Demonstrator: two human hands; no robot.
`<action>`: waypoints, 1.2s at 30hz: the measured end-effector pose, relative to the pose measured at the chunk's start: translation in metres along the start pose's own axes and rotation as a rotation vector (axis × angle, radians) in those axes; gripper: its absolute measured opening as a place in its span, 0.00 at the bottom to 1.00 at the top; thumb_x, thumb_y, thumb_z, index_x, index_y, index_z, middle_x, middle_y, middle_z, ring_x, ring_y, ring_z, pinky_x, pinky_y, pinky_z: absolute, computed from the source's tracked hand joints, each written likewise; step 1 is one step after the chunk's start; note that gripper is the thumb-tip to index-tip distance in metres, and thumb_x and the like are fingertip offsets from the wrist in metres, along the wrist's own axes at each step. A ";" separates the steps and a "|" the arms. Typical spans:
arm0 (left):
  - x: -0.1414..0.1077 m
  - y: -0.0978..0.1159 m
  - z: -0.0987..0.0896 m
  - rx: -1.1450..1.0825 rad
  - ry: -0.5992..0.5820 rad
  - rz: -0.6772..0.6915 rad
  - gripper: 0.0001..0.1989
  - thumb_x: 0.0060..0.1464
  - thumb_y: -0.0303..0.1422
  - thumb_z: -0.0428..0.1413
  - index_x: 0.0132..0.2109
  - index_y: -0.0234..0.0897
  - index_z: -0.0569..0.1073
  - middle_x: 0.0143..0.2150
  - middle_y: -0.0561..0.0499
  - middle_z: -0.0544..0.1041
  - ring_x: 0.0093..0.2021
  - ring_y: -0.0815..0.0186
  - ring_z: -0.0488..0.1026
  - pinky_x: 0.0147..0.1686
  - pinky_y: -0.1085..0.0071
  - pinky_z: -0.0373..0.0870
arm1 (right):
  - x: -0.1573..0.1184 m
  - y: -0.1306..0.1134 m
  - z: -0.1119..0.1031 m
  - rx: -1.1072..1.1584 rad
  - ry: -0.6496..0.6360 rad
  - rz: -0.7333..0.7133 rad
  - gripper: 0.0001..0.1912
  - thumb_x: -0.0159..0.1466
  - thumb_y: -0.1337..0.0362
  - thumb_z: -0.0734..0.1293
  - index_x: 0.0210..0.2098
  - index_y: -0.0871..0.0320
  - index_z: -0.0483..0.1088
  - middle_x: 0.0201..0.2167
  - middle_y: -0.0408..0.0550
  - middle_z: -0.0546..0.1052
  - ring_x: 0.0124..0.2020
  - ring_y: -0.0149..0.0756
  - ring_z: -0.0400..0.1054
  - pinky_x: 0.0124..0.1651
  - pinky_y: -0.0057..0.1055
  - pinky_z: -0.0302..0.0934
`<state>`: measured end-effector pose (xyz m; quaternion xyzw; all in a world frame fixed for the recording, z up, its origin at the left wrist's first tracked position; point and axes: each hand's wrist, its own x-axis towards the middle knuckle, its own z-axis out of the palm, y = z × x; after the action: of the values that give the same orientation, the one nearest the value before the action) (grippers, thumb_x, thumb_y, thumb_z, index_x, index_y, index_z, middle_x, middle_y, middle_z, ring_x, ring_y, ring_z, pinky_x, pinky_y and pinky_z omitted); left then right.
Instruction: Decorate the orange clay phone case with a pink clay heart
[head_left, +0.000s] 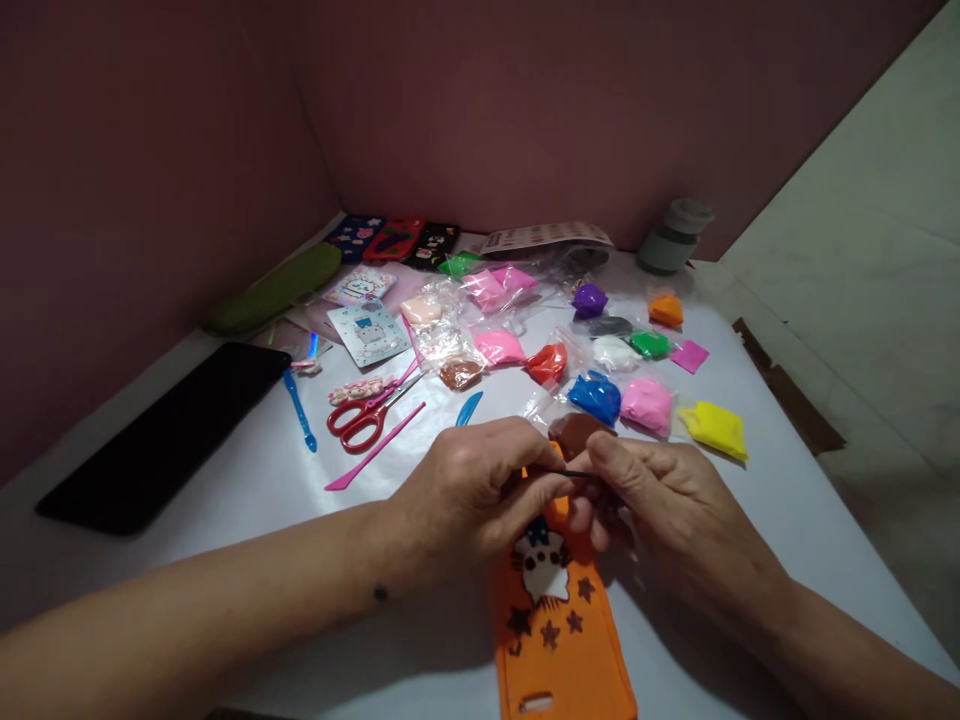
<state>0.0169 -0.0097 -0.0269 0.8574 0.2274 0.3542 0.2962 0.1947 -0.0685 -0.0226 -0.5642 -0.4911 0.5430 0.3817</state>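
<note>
My left hand and my right hand meet above an orange phone case, both closed in a pinch. Between their fingertips runs a thin dark strand; its material is too small to tell. The case lies on the table, its top end partly hidden behind my fingers. It carries a white cat figure with a blue bow, and several dark stars below. Just beyond my hands lies a brown clay packet, partly covered by them.
Several colored clay packets, including blue and yellow, spread across the white table. Red-handled scissors, a pink tool and a black slab lie left. Decorated cases and a jar stand farther back.
</note>
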 end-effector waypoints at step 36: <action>-0.001 -0.006 -0.001 0.284 0.035 0.117 0.14 0.63 0.30 0.49 0.31 0.31 0.73 0.22 0.55 0.72 0.20 0.75 0.66 0.20 0.81 0.61 | 0.003 0.000 0.004 0.057 0.035 -0.240 0.10 0.58 0.69 0.70 0.39 0.53 0.77 0.33 0.44 0.78 0.33 0.31 0.73 0.36 0.27 0.67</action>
<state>0.0144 -0.0058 -0.0307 0.8960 0.2301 0.3501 0.1470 0.1900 -0.0658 -0.0236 -0.4996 -0.5328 0.4974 0.4681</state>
